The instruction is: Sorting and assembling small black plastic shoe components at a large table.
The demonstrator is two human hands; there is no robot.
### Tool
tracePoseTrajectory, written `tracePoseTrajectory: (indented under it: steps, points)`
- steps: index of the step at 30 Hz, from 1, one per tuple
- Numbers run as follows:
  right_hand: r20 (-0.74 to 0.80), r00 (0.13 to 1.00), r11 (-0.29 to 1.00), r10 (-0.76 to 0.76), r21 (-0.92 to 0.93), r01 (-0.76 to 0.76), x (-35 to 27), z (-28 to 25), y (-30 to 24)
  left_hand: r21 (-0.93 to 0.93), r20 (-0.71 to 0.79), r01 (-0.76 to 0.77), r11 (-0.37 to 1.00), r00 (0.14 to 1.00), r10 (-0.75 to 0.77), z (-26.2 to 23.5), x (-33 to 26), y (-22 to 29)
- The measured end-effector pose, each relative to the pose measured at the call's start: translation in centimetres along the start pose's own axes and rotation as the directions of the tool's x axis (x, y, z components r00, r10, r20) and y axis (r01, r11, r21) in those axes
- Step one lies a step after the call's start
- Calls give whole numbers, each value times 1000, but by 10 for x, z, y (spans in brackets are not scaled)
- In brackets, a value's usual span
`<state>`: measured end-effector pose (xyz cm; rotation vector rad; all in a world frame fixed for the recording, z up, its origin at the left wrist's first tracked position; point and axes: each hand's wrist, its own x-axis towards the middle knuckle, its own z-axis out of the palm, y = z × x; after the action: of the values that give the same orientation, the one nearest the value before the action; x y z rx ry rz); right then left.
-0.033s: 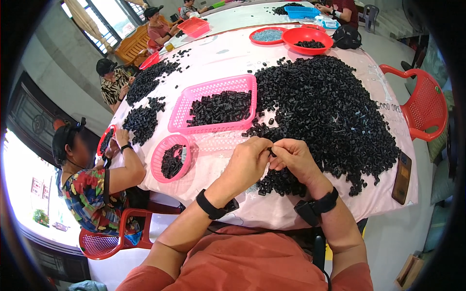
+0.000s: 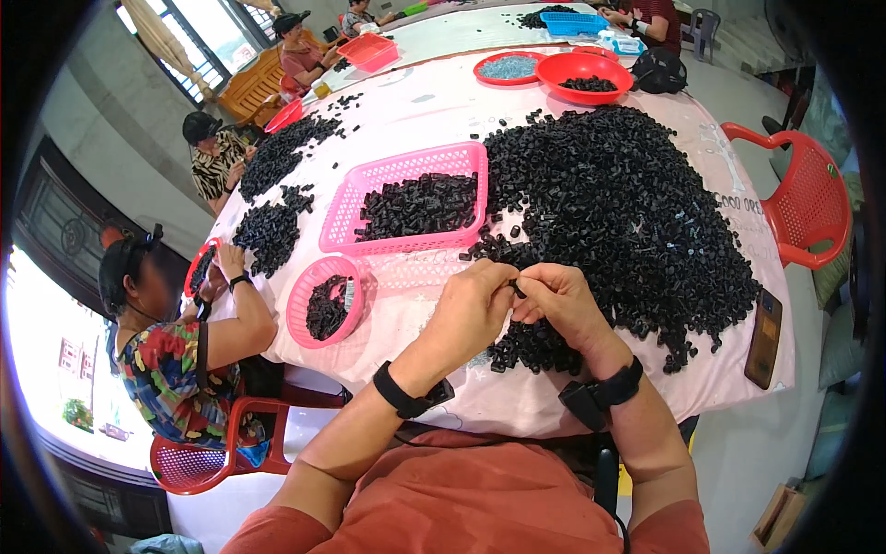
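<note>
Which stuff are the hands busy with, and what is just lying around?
In use: left hand, right hand, small black piece, black pile, pink basket.
Lying about: phone, red bowl, black bag.

A pink-clothed table (image 2: 434, 102) carries a black parts heap (image 2: 618, 203) — pink baskets (image 2: 406, 198), red bowls (image 2: 583, 66), a phone (image 2: 763, 338).

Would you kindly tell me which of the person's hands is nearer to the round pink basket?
Left. The left hand sits just right of the round pink basket; the right hand lies beyond it, farther right, by the black pile.
</note>
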<state>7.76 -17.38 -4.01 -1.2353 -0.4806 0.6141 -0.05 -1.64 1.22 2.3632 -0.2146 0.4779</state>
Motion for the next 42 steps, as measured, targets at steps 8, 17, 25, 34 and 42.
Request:
tracePoseTrajectory:
  steps: [8,17,25,34,42]
  points:
    - [-67,997,999,-31,33,33,1,0,2,169,-54,-108,980,992,118,18,-8,6]
    - [-21,999,999,34,24,-33,0,-1,1,206,-63,-72,976,994,87,22,-5,-5]
    - [-10,1000,1000,25,-1,-25,0,-2,2,166,-24,-46,985,998,50,19,-4,-3]
    - [-23,1000,999,17,52,-15,2,0,4,94,-91,11,995,996,-3,27,-7,-8]
    - [-18,1000,996,-11,85,13,2,-2,5,111,-81,27,994,997,-18,21,-5,0]
